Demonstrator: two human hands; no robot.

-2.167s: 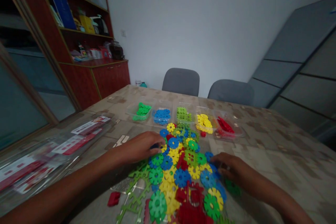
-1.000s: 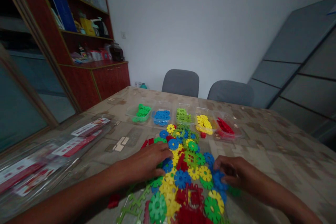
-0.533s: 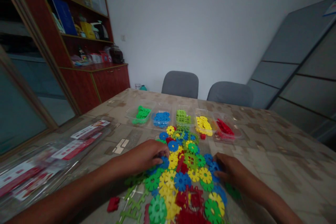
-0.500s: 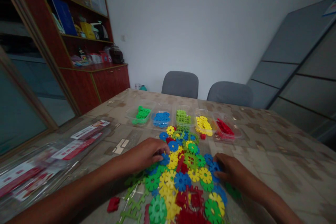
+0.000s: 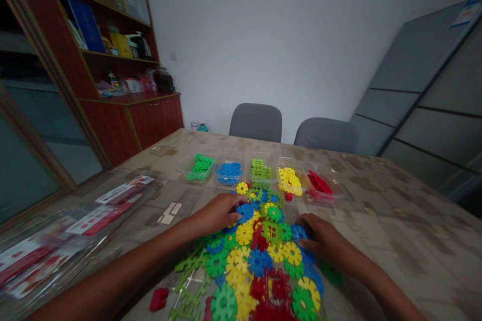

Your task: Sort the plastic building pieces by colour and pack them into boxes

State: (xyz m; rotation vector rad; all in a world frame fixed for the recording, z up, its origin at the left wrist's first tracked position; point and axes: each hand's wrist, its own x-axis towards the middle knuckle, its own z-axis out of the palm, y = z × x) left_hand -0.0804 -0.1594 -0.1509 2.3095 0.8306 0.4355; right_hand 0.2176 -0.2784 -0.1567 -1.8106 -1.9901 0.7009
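A heap of flat plastic gear and grid pieces (image 5: pixel 259 256), in blue, yellow, green and red, lies on the table in front of me. My left hand (image 5: pixel 217 212) rests on the heap's left upper edge, fingers curled down onto a blue gear (image 5: pixel 244 210). My right hand (image 5: pixel 320 241) lies on the heap's right side, fingers bent over a blue piece (image 5: pixel 299 232). Whether either hand has a piece gripped is hidden. Behind the heap stand clear trays sorted by colour: green (image 5: pixel 198 165), blue (image 5: pixel 228 172), light green (image 5: pixel 258 169), yellow (image 5: pixel 289 179), red (image 5: pixel 319 183).
Plastic bags with red and white cards (image 5: pixel 71 225) lie on the table's left part. A loose red piece (image 5: pixel 158 299) sits near the front left. Two grey chairs (image 5: pixel 256 121) stand across the table. A red-brown shelf cabinet (image 5: pixel 113 75) fills the left wall.
My left hand has slid up the heap's left edge towards the blue gear. My right hand has moved up a little too. My view has tilted slightly.
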